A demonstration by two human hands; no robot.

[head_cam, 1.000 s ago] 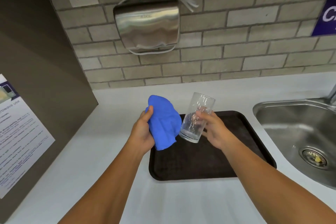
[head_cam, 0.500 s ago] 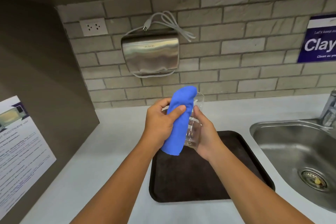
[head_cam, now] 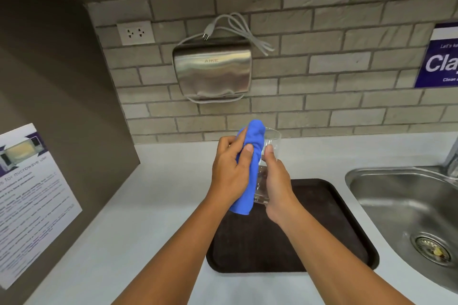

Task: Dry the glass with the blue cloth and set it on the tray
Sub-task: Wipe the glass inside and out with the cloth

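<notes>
the right hand (head_cam: 276,181) grips the glass (head_cam: 266,168) above the tray (head_cam: 347,230), steadying it, while the left hand (head_cam: 230,176) clasps the cloth (head_cam: 251,156) against its side to wipe. held over the tray, it is ready for setting down.

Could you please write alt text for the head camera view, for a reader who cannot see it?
Two bare hands dry a clear glass above a dark tray: the left hand presses a blue cloth against it while the right hand grips it. A steel sink lies to the right, a brick wall behind.
</notes>
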